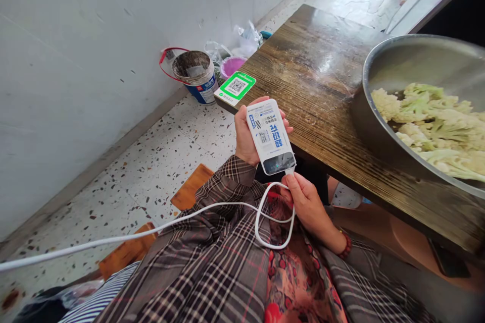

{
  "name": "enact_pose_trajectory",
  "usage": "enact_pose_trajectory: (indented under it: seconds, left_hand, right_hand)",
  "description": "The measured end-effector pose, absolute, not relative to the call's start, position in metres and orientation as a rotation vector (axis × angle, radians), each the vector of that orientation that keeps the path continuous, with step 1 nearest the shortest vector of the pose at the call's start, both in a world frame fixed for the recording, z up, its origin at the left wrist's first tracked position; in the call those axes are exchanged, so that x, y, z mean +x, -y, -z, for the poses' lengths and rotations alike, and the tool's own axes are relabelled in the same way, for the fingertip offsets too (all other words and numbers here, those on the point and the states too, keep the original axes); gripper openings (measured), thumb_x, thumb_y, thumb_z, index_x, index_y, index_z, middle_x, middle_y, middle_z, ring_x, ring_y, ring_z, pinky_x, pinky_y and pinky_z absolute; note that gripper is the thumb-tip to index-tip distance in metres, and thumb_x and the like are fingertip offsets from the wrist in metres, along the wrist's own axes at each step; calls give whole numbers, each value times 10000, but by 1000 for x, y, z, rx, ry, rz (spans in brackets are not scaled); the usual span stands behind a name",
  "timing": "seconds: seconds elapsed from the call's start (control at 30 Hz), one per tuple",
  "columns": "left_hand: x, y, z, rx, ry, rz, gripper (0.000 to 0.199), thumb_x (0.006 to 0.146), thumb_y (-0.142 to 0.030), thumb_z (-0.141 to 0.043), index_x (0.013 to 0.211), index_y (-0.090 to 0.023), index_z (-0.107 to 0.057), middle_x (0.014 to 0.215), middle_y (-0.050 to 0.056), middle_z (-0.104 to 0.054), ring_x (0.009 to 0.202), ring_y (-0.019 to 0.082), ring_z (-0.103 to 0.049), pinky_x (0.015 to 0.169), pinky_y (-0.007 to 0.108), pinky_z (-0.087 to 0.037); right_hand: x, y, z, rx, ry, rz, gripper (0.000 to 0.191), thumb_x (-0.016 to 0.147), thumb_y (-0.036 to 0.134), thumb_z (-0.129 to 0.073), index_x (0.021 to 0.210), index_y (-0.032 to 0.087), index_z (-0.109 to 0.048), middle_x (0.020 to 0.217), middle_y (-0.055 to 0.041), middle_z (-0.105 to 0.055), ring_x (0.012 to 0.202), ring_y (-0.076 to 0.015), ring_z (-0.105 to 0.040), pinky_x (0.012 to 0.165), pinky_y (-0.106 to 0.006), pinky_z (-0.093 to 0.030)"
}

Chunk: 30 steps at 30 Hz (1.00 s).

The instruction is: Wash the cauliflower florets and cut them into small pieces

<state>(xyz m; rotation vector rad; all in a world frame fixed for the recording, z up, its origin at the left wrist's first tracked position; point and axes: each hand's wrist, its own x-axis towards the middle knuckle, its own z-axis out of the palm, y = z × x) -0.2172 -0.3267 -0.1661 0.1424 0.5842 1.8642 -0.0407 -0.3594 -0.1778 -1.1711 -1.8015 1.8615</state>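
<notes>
Head view, and it all centres on the white power bank [267,133], up off the lap and just beside the near edge of the worktop [314,45]! The left hand [246,133] has it, fingers wrapped beneath and thumb side along the left edge, printed face up. Look at the line of it: the long axis runs away from the body, its near end, the one with the dark display [279,163], slanting toward the right hand [307,199]. And that right hand is the closer one to this end, thumb and fingers pinching the cable plug [290,172] right against the edge; whether it's fully seated, I cannot tell. So the power bank sits in the left hand, ahead and slightly left of the right. Below, the white cable [94,244] loops over the lap, then trails off left across the plaid sleeve.
</notes>
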Motion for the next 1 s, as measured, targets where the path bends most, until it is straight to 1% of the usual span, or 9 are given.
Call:
enact_pose_trajectory:
  seconds: [0.13, 0.4, 0.73, 0.9, 1.0]
  left_hand:
    - [-217, 327, 166, 143, -599, -1875, 603, 882, -628, -308, 1209, -206, -588, 818, 61, -685, 712, 195, -679, 708, 400, -580]
    - [-219, 328, 166, 99, -670, -1863, 603, 873, -642, -348, 1206, -203, -595, 842, 65, -695, 793, 206, -688, 734, 389, -581]
    - [-224, 332, 171, 48, -665, -1858, 622, 866, -649, -343, 1193, -188, -604, 839, 68, -701, 791, 209, -696, 733, 386, -586]
    - [-226, 335, 171, 16, -630, -1877, 624, 871, -646, -335, 1184, -180, -607, 848, 74, -705, 780, 207, -698, 732, 389, -583]
    - [-226, 336, 170, 18, -667, -1872, 628, 870, -647, -330, 1193, -183, -605, 845, 72, -703, 777, 204, -699, 740, 390, -583]
  right_hand:
    - [-40, 359, 175, -1155, 1851, -1834, 436, 974, 510, -359, 654, 215, -396, 569, 54, -384, 516, -93, -343, 495, -247, -276]
    - [-40, 357, 176, -1142, 1867, -1835, 436, 977, 506, -357, 656, 214, -408, 571, 53, -397, 522, -96, -360, 510, -249, -286]
    - [-44, 357, 174, -1139, 1853, -1879, 454, 967, 528, -369, 655, 206, -440, 558, 54, -406, 515, -93, -354, 513, -247, -288]
    - [-47, 356, 169, -1123, 1858, -1897, 469, 958, 538, -383, 656, 196, -495, 565, 40, -462, 516, -94, -388, 510, -242, -313]
    - [-48, 355, 167, -1116, 1841, -1936, 469, 957, 539, -385, 692, 188, -546, 597, 23, -520, 523, -97, -430, 514, -240, -344]
